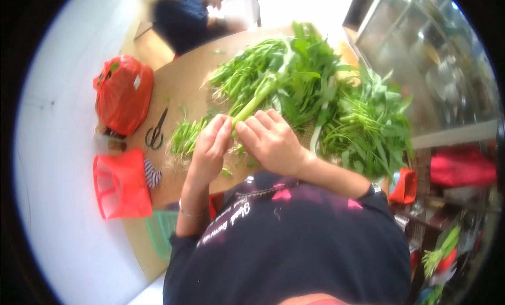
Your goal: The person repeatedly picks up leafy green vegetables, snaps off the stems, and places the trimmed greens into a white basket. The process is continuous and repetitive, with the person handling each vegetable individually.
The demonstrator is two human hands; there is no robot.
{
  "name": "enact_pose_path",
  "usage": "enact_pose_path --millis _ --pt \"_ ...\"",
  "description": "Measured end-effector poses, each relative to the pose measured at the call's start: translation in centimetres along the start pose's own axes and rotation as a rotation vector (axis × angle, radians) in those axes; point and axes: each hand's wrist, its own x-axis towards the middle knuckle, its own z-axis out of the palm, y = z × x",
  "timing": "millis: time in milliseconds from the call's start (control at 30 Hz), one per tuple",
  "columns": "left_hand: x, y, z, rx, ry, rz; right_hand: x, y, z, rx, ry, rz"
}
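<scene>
My left hand (213, 143) and my right hand (272, 141) meet over the near part of a brown table (173, 80). Between their fingertips they grip the lower end of a thick pale-green vegetable stalk (252, 106), whose upper part slants away over a heap of leafy greens (300, 76). Left of my left hand lies a bunch of short green stems (185, 135) with pale roots showing. A second pile of leafy greens (365, 127) spreads out to the right. Dark-handled scissors (156, 131) rest farther left, apart from both hands.
Along the left edge sit a full red plastic bag (124, 94), a bright red bag (124, 182) and a striped cloth (152, 173). A green plastic basket (159, 230) is lower left. Someone in dark clothes (183, 19) sits beyond the table. A glass-fronted cabinet (422, 64) stands right.
</scene>
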Motion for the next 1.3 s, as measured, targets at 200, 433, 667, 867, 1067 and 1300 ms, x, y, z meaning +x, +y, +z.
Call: enact_pose_path --millis 200,433,667,867,1067,1300 --pt "0.5 -2.3 2.1 -0.147 -0.020 -0.029 -1.2 0.3 0.3 -0.048 0.027 0.039" --pt "0.4 -3.5 1.2 -0.033 -0.076 -0.008 -4.8 4.8 -1.0 0.848 0.050 0.344" --pt "-1.7 -2.1 -4.5 0.922 0.124 0.589 -13.3 13.9 -10.2 -0.474 -0.031 0.594" --pt "-3.1 -0.5 -6.6 1.069 0.186 0.753 -1.3 7.3 -9.2 -0.152 0.033 0.163" --pt "-3.7 0.2 -6.9 1.156 0.284 0.854 -0.2 12.7 -4.2 -0.256 -0.286 -0.137" --pt "-3.8 -1.0 -7.5 1.126 0.386 0.790 -2.0 11.1 -3.2 -0.047 -0.366 -0.171"
